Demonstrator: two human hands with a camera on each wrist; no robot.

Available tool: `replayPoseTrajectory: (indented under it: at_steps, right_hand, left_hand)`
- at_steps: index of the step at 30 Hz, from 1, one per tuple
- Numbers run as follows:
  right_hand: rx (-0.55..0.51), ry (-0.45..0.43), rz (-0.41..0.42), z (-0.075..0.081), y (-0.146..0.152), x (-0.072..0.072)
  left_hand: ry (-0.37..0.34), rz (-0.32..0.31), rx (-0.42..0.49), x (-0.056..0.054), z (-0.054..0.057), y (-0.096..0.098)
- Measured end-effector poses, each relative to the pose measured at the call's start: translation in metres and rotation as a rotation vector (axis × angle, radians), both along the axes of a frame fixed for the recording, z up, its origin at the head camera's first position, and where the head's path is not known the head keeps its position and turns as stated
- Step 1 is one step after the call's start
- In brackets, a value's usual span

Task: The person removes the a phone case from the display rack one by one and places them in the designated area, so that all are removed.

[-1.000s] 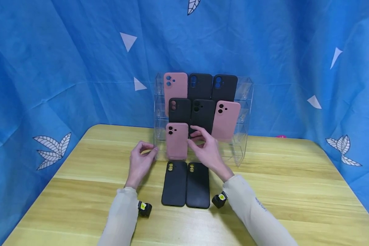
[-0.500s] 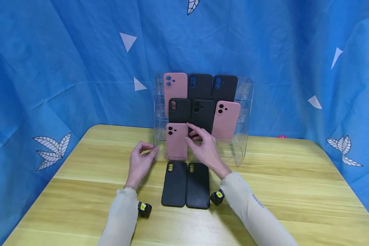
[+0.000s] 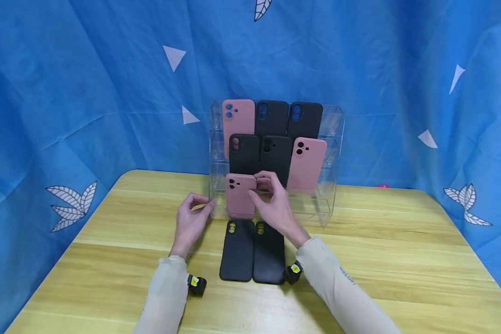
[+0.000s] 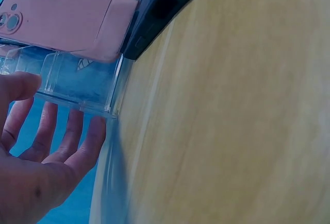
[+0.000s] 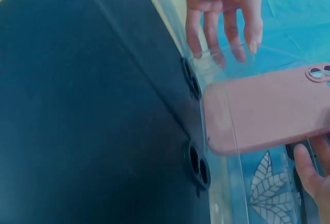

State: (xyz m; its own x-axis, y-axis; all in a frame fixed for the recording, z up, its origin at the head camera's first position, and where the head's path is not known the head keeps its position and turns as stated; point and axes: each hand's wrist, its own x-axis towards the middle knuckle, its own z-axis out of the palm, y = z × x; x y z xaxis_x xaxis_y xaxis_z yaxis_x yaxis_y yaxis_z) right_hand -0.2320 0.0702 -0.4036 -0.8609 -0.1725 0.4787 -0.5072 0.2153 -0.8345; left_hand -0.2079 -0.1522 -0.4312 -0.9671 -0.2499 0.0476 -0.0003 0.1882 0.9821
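Note:
My right hand (image 3: 275,204) pinches the right edge of a pink phone case (image 3: 239,199) in the bottom tier of a clear tiered display rack (image 3: 336,162). In the right wrist view the thumb and fingers of that hand (image 5: 315,180) lie along the long edge of the pink case (image 5: 268,110), whose lower end is behind the clear front lip. My left hand (image 3: 190,220) grips the rack's left side; the left wrist view shows its thumb and fingertips at the clear wall (image 4: 77,87).
Two black phone cases (image 3: 236,253) lie side by side on the wooden table (image 3: 380,260) before the rack. Higher tiers hold more cases, such as a pink one (image 3: 239,118) and a black one (image 3: 275,150). A blue curtain (image 3: 121,83) hangs behind.
The pink case's top edge has dropped slightly, and my right hand has shifted a little left along with it. My left hand has stayed on the rack's side.

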Motion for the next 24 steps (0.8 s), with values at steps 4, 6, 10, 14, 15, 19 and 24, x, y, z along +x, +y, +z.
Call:
replayPoseTrajectory:
  at_steps: [4, 6, 10, 14, 15, 19, 24]
  right_hand:
    - [-0.07, -0.02, 0.016, 0.0, -0.003, 0.0]
    - [-0.108, -0.023, 0.026, 0.001, -0.004, -0.001]
    - [-0.169, -0.035, 0.037, 0.0, -0.005, -0.004]
    - [-0.208, -0.042, 0.032, 0.0, -0.005, -0.006]
    - [-0.219, -0.04, 0.03, 0.001, -0.005, -0.006]
    - [-0.264, -0.02, 0.012, 0.005, -0.004, -0.007]
    - [-0.291, 0.034, -0.006, 0.012, 0.0, -0.008]
  left_hand:
    - [-0.004, 0.005, -0.004, 0.0, -0.001, 0.0]
    - [-0.005, 0.006, -0.006, -0.001, -0.001, 0.0]
    - [-0.004, 0.006, -0.004, 0.0, -0.001, -0.001]
    - [-0.004, 0.005, -0.004, 0.001, 0.0, 0.0]
    - [-0.004, 0.004, -0.002, 0.001, 0.0, 0.0]
    - [-0.005, -0.003, 0.008, 0.002, 0.001, 0.001]
    - [-0.005, -0.002, 0.023, 0.001, 0.001, 0.0]
